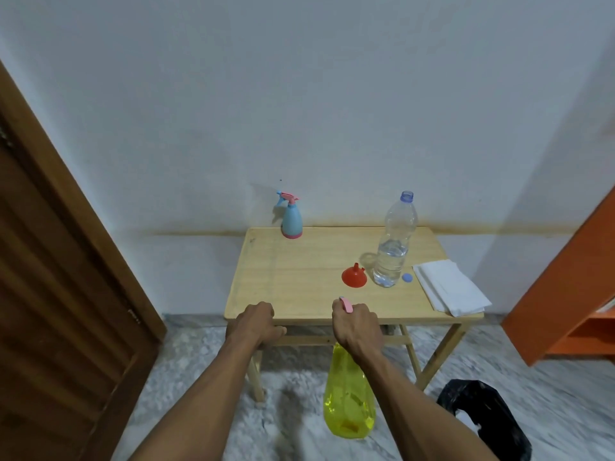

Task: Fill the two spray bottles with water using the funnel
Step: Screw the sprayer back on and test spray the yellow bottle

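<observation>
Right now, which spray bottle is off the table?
The yellow bottle: the right hand holds it by its pink head below the table's front edge. The blue bottle stands at the back.

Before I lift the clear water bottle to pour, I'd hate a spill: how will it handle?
The water bottle looks about half full, so probably moderately heavy and bottom-weighted. Its thin clear wall may flex if squeezed. Its blue cap lies on the table, so tilting spills readily.

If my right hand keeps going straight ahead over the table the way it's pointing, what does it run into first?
Probably the red plastic funnel, lying mouth-down on the wooden table just beyond the right hand, which grips the yellow spray bottle. The clear water bottle stands slightly further right; depth is uncertain from one view.
</observation>
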`<state>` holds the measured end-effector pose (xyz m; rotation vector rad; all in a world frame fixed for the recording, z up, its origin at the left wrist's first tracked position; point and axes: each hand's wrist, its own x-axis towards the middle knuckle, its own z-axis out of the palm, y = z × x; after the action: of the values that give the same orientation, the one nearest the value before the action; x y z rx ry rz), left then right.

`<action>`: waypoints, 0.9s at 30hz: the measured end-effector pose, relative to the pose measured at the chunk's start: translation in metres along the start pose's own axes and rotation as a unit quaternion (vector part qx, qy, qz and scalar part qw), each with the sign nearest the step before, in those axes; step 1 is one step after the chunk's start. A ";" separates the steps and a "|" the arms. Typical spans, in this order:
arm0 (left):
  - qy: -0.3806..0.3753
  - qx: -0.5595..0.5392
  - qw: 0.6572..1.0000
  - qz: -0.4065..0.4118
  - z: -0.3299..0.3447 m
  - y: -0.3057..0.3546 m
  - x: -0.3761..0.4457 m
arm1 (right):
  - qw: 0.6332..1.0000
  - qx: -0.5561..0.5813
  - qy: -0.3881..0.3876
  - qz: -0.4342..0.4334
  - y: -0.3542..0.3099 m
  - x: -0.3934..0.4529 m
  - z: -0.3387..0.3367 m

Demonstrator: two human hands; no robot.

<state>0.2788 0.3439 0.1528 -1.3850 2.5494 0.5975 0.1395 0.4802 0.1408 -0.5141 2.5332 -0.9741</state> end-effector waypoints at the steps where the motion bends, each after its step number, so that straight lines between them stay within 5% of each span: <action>1: -0.002 0.002 1.000 0.000 0.001 -0.001 0.000 | 1.000 0.005 -0.008 0.002 0.002 0.001 0.002; 27: 0.014 -0.007 1.000 -0.022 0.010 -0.025 0.000 | 0.993 -0.022 -0.091 -0.076 -0.012 -0.010 0.023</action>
<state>0.2993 0.3360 0.1373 -1.4606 2.5331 0.5948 0.1615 0.4640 0.1360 -0.7816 2.3834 -0.8804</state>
